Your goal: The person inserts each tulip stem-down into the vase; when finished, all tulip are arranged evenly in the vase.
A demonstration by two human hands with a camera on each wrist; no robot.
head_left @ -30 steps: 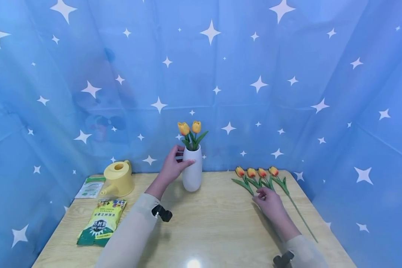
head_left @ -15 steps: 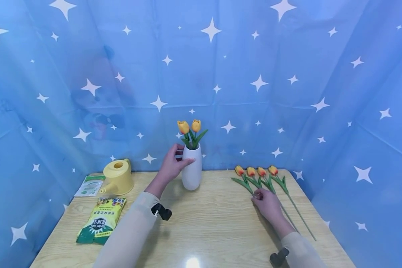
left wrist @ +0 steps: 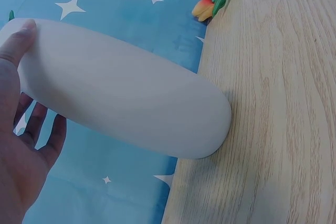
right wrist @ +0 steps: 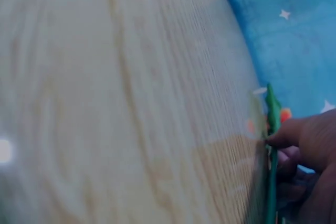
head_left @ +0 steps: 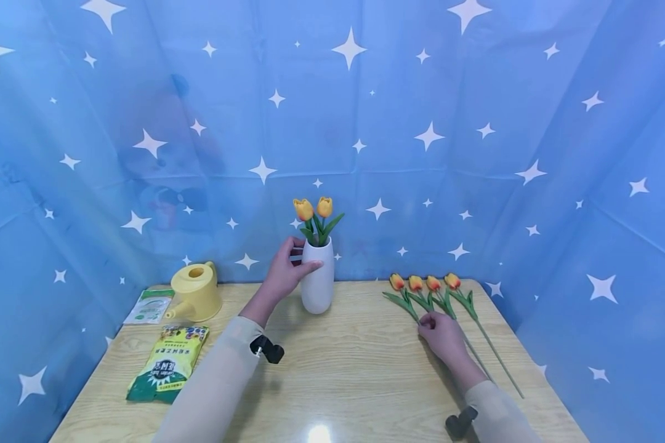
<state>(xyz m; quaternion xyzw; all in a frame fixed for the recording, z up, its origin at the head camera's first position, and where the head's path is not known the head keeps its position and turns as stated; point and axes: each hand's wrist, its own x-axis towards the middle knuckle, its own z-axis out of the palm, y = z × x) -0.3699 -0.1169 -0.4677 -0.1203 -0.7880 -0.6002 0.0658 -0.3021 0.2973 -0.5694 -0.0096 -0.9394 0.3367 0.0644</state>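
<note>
My left hand holds the upper part of a white vase, its thumb across the front. The vase stands upright near the table's back edge, with two yellow tulips in its mouth. In the left wrist view the fingers curve under the vase. At the right, several orange-yellow tulips lie side by side on the table. Over their stems is my right hand, pinching the leftmost tulip's stem. The right wrist view shows the thumb and fingers against that green stem, somewhat blurred.
A yellow watering can stands at the back left beside a flat white-and-green packet. Nearer lies a yellow-and-green bag. A blue star-patterned curtain hangs behind the wooden table and along its sides.
My right wrist has shifted slightly left, uncovering more of a tulip stem beside it. The left hand stays on the vase, and the head view has tipped very slightly.
</note>
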